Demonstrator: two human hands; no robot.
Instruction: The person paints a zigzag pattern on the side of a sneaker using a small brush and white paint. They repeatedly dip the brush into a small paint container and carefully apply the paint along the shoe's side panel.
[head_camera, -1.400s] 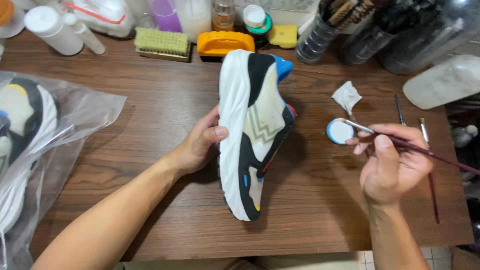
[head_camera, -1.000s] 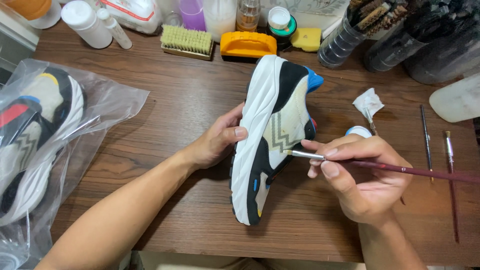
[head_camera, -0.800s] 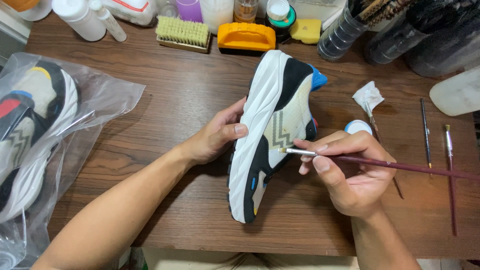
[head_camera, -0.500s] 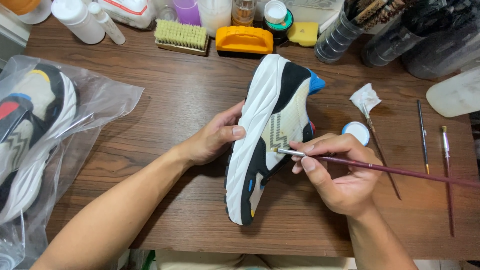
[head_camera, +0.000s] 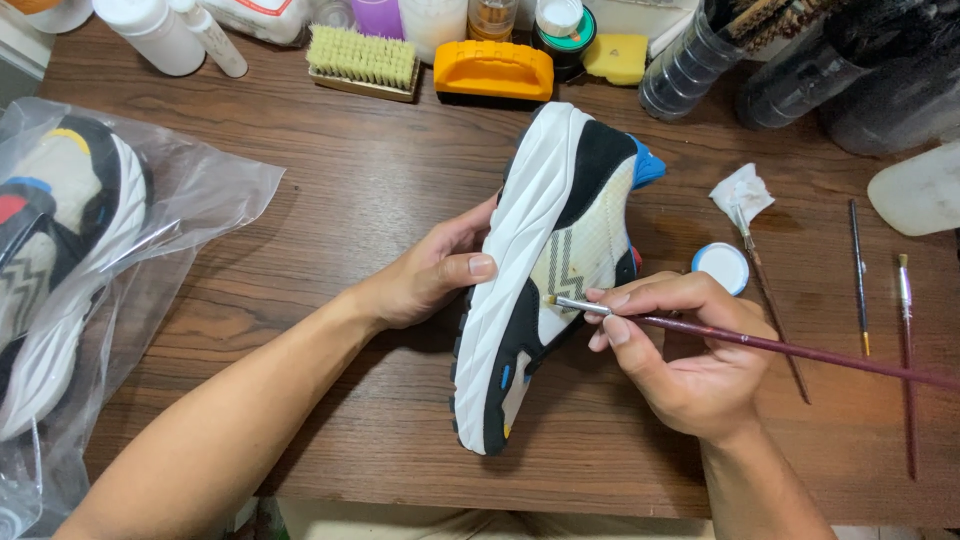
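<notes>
Wooden table (head_camera: 330, 180), sneaker (head_camera: 545, 270) beside brush (head_camera: 760, 343) grip

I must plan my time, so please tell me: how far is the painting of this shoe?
Done: cannot tell which parts are painted. In hand: the left hand steadies the shoe on its side while the right hand touches the brush tip to the zigzag panel. Left: a second shoe lies in its plastic bag.

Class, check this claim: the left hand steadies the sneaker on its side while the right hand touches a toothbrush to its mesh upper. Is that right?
Not quite. The head view shows the right hand holding a thin paintbrush, not a toothbrush, its tip on the mesh. The left hand does steady the sneaker on its side.
</notes>
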